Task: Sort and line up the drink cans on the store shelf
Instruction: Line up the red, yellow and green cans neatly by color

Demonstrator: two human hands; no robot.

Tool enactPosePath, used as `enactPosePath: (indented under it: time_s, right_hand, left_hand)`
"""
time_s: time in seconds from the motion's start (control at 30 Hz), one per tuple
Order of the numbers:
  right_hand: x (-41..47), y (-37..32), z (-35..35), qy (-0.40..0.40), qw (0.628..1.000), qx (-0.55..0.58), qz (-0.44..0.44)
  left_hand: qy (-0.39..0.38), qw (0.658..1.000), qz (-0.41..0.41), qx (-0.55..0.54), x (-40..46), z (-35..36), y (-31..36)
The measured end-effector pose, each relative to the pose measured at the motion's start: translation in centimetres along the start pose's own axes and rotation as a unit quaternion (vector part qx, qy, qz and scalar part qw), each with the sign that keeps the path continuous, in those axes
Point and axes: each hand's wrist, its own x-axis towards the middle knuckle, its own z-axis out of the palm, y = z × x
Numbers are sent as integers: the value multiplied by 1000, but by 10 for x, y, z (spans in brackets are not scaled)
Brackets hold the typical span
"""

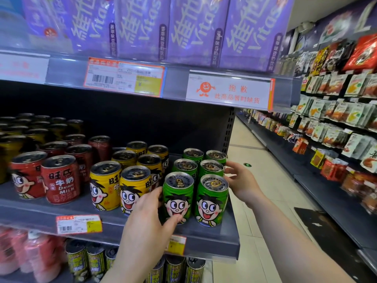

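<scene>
Cartoon-face drink cans stand in colour groups on the grey shelf point(114, 217): red cans point(60, 178) at the left, yellow cans point(106, 184) in the middle, green cans point(211, 166) in two rows at the right end. My left hand point(149, 219) wraps the left side of the front green can point(178, 198), thumb across its front. My right hand point(240, 180) rests with spread fingers against the right side of the green rows, beside the front right green can point(212, 201). It grips nothing.
The shelf above holds purple Vitasoy cartons point(195, 29) with price tags on its edge. The shelf below carries pink bottles point(40, 260) and dark green-yellow cans point(81, 262). An aisle floor point(244, 139) and racks of snack packets point(336, 111) lie to the right.
</scene>
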Motion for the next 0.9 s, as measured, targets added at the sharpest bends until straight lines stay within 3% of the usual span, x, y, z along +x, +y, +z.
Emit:
enactPosePath:
  time_s: [0.9]
  right_hand:
    - [-1,17,17,-20,997,80,-13]
  left_hand:
    - [6,999,27,-34,4,-3,-2]
